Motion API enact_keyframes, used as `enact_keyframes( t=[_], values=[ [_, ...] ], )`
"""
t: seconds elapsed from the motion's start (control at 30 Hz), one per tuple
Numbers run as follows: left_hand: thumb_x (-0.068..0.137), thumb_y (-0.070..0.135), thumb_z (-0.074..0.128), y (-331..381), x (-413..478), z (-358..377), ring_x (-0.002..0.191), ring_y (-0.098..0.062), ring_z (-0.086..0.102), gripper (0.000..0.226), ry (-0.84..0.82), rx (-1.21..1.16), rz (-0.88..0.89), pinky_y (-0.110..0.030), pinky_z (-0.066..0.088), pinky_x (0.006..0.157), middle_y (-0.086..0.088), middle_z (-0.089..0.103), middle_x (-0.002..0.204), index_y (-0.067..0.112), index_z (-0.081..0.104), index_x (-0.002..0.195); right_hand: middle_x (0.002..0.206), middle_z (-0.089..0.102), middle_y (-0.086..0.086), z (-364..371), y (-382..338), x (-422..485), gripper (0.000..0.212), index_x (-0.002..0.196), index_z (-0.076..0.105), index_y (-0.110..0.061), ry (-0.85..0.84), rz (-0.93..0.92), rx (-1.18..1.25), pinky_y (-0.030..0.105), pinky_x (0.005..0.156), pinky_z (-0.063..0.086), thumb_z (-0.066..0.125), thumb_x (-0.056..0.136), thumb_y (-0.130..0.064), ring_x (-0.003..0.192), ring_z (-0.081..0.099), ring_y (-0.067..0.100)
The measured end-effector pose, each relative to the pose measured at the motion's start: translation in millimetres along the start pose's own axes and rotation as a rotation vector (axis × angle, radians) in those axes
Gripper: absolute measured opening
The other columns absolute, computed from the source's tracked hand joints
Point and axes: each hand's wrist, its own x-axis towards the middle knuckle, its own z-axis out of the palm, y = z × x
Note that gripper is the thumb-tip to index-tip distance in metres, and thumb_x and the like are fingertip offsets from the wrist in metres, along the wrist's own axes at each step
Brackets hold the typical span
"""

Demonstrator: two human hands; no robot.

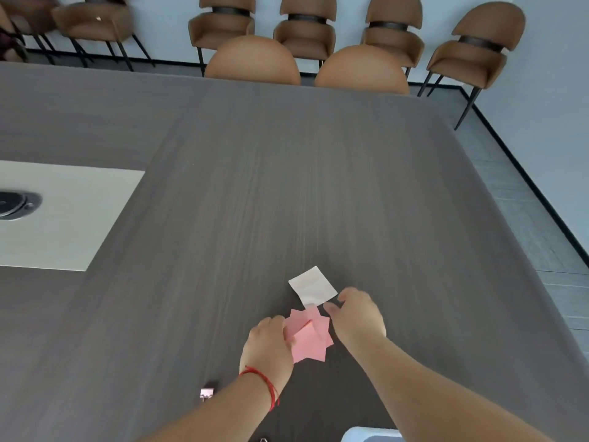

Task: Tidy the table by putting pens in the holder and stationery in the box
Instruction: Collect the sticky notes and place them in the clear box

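Observation:
Several pink sticky notes lie fanned out on the dark table near its front. My left hand, with a red string on its wrist, grips their left edge. A white sticky note lies just beyond the pink ones. My right hand hovers at its near right corner, fingers curled and apart, holding nothing. A small pink binder clip sits left of my left forearm. A pale box corner shows at the bottom edge. No pen holder is in view.
A white inlay panel with a black oval device is on the table's left. Brown chairs line the far edge and wall. The table's right edge drops to grey floor. A small dark item peeks in at the bottom.

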Motion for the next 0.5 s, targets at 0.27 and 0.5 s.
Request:
enact_keyframes(
  t=[0.27,0.5],
  values=[
    [0.086,0.024,0.055,-19.7,-6.2,-16.9,0.062,-0.013,0.052,0.012,-0.168,-0.135,-0.109,-0.024,0.037,0.05,0.002,0.06,0.074,0.013,0.059,0.09,0.124,0.055,0.006,3.9,-36.4,26.2,0.064,0.125,0.045,-0.012,0.025,0.083,-0.189,0.04,0.091,0.045,0.07,0.078,-0.048,0.117,0.052,0.027],
    [0.088,0.005,0.053,-17.9,-3.3,-37.2,0.089,-0.027,0.066,0.015,-0.178,-0.614,-0.335,-0.032,0.06,0.061,-0.01,0.067,0.1,0.013,0.058,0.099,0.091,0.067,0.002,-20.3,-31.1,20.6,0.021,0.103,0.06,-0.016,0.054,-0.012,0.373,0.031,0.065,0.044,0.058,0.088,-0.032,0.081,0.063,0.025]
  ],
)
